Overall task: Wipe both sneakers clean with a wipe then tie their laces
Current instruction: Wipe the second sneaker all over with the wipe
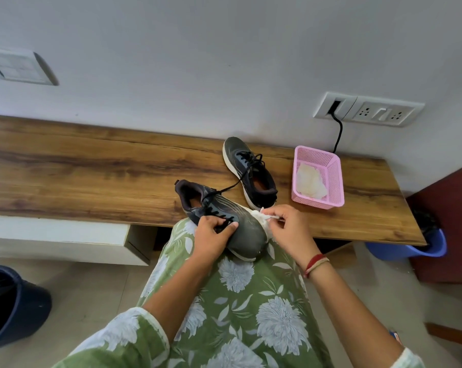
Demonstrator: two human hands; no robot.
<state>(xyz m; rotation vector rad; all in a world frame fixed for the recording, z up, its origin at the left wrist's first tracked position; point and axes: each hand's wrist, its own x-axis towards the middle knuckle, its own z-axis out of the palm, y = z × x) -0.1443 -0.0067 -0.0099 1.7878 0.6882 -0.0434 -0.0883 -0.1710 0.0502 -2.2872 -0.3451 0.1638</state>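
A dark grey sneaker [240, 227] rests partly on my lap and partly on the wooden shelf edge, toe toward me. My left hand [214, 235] grips it across the laces and upper. My right hand [285, 229] pinches a crumpled white wipe [261, 217] against the sneaker's right side near the toe. Its long black lace trails over the wood. The second sneaker [248, 171] lies on the wooden shelf [91, 176] behind, laces loose.
A pink plastic basket [333, 176] holding white wipes stands right of the second sneaker. A black cable hangs from a wall socket [367, 110] above it. A blue bin [410, 248] sits under the shelf's right end, a dark bin [9, 306] at lower left.
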